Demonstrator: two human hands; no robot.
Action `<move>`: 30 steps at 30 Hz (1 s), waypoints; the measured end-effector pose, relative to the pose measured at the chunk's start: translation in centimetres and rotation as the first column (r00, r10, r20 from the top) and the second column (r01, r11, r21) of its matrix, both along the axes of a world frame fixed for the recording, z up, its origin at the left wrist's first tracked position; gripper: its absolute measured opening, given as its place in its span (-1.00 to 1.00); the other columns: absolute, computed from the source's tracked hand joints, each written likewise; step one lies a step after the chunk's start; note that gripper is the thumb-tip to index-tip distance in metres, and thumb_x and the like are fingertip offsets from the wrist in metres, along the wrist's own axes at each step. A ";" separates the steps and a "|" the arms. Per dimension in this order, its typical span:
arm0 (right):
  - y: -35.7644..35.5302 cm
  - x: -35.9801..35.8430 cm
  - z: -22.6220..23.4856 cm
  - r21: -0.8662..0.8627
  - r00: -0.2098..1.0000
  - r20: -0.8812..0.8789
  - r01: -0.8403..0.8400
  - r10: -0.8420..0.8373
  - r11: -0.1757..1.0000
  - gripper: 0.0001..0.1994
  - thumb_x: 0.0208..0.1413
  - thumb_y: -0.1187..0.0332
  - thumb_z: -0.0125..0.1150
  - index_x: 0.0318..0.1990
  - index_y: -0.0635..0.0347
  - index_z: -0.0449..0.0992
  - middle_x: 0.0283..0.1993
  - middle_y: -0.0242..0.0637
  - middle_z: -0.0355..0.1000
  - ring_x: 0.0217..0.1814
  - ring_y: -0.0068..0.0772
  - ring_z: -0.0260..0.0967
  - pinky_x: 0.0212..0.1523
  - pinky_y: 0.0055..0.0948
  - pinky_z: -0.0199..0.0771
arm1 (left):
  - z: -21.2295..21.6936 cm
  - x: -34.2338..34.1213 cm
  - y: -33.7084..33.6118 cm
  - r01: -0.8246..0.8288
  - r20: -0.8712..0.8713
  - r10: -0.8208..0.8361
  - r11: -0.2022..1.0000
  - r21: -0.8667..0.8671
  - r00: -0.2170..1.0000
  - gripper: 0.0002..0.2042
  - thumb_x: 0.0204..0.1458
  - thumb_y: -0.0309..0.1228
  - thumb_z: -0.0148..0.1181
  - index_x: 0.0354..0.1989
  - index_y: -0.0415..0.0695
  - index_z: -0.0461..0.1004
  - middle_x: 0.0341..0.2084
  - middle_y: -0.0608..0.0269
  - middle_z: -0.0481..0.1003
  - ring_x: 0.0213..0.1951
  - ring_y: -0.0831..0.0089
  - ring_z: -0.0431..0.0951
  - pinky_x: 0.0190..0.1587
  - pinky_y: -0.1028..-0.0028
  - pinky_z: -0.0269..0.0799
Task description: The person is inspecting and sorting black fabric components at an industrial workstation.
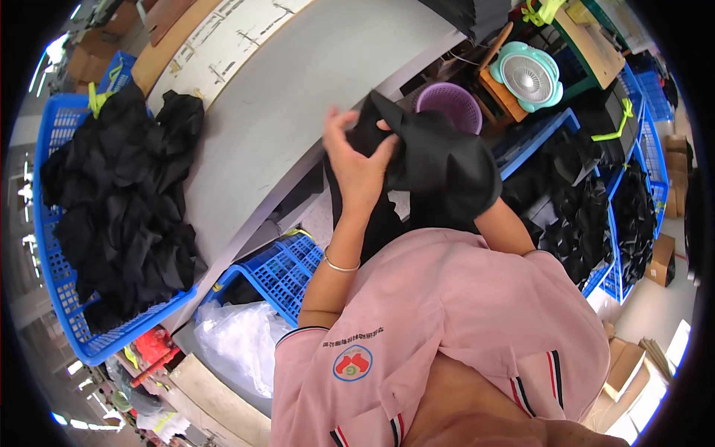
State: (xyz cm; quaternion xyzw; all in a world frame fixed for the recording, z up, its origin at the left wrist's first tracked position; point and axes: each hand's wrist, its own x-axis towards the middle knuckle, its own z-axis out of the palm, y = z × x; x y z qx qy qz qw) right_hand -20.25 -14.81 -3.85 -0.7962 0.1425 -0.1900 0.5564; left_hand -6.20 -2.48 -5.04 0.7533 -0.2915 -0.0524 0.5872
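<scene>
A black cloth piece [447,160] hangs in front of me over the edge of the grey table. My left hand [354,164] is at its left side, fingers apart and slightly blurred, with the thumb close to or touching the fabric's edge. The cloth drapes over my right forearm and covers most of my right hand [383,125]; only a fingertip peeks out near the top fold, and its grip is hidden. More black fabric hangs below the held part, towards my lap.
On the left, a blue basket [67,313] holds a heap of black cloth pieces. The grey table [253,112] runs diagonally beside it. A purple basket [477,112] and a turquoise fan [530,76] stand beyond my hands. Blue crates [614,253] with black cloth are at right; clear plastic [242,343] lies lower left.
</scene>
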 end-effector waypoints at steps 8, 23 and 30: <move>-4.2 5.8 2.0 -0.694 0.922 0.229 -0.071 0.313 0.716 -0.72 -0.05 0.42 0.19 -0.13 0.27 0.53 -0.14 -0.09 0.48 -0.10 -0.01 0.43 -0.07 -0.19 0.45 | 3.1 -5.3 0.9 0.147 0.316 -0.127 0.988 -0.039 0.940 -0.42 -0.21 -0.32 0.52 0.04 -0.13 0.45 0.25 -0.04 0.22 0.29 -0.02 0.18 0.30 0.14 0.11; 6.0 7.5 -1.1 0.924 0.931 -0.063 0.191 -0.361 0.330 -0.89 0.17 0.36 0.22 -0.33 0.17 0.49 -0.10 -0.21 0.48 -0.06 -0.45 0.41 -0.06 -0.40 0.42 | -2.3 4.4 -2.2 -0.166 -0.377 0.036 0.933 -0.319 0.925 -0.78 0.25 -0.35 0.13 -0.35 -0.27 0.46 -0.47 0.45 0.40 -0.35 0.67 0.32 -0.24 0.60 0.31; 4.5 -1.9 -3.2 0.527 0.915 0.000 -0.342 0.403 0.778 -0.84 0.26 0.38 0.11 -0.14 0.27 0.52 0.60 -0.23 -0.25 0.62 -0.23 -0.30 0.45 -0.26 -0.07 | 0.2 13.9 0.9 -0.317 -0.348 0.208 0.902 -0.294 0.914 -0.73 0.20 -0.28 0.21 -0.44 -0.22 0.49 -0.56 0.50 0.36 -0.46 0.69 0.26 -0.38 0.61 0.23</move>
